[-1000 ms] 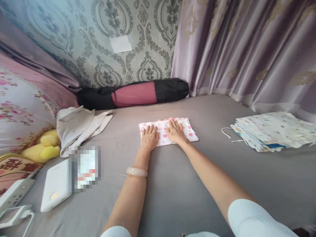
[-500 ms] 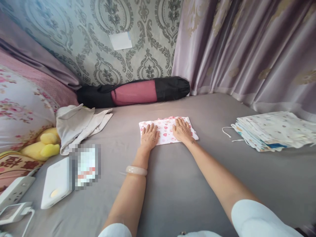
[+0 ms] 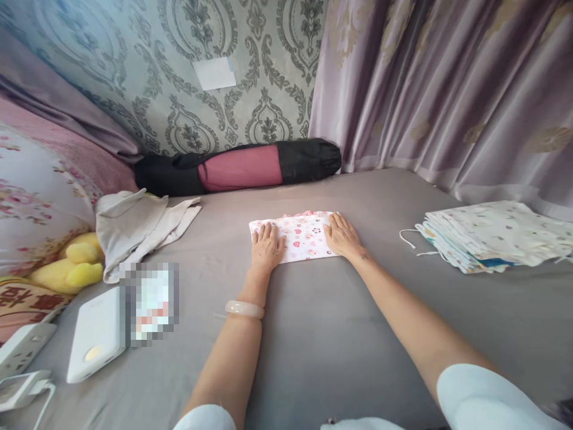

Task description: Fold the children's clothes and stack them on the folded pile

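Observation:
A small folded white cloth with pink prints (image 3: 304,236) lies on the grey bed sheet (image 3: 313,334) ahead of me. My left hand (image 3: 267,248) lies flat on the cloth's left end, fingers stretched out. On the right end rests my right hand (image 3: 342,236), also flat and open. A pale bangle (image 3: 244,309) circles my left wrist. Neither hand grips anything.
A stack of folded printed cloths (image 3: 492,236) sits at the right. A black and pink rolled bag (image 3: 242,167) lies against the wall. At the left are a beige garment (image 3: 138,224), a yellow plush toy (image 3: 71,266), a white device (image 3: 96,334) and a power strip (image 3: 22,352).
My right hand has slid rightwards across the cloth, from its middle to its right end. My left hand has stayed on the left end.

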The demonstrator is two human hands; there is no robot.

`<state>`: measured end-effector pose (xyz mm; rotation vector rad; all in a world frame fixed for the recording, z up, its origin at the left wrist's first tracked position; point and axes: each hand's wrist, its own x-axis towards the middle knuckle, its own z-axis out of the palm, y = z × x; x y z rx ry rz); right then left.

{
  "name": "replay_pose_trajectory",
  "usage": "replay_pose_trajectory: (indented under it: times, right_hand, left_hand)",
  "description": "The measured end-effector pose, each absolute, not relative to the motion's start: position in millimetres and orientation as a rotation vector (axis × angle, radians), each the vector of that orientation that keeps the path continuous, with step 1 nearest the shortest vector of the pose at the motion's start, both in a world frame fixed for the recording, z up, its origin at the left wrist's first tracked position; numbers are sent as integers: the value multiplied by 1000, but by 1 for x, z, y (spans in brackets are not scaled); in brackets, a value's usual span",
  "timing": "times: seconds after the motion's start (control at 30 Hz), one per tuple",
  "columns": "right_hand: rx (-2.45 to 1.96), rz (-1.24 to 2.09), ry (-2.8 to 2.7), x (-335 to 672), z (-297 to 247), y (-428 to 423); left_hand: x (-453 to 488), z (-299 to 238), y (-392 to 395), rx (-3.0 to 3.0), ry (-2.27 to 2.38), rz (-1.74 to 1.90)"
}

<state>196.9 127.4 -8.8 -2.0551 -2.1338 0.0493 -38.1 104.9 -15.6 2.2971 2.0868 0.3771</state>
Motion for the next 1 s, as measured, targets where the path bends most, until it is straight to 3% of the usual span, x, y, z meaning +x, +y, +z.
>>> replay_pose_trajectory:
  times: [0.4, 0.7, 1.0]
  right_hand:
    - [-2027, -94, -2198, 197, 13, 144]
    - [-2182, 173, -2374, 209, 48, 202]
    - [-2186, 329, -2501, 219, 41, 233]
  left_hand:
    - [-41, 10, 118, 2393, 2110, 261]
    - [-72, 48, 189, 2270, 1804, -124]
    - [-81, 58, 232, 2157, 1619, -420]
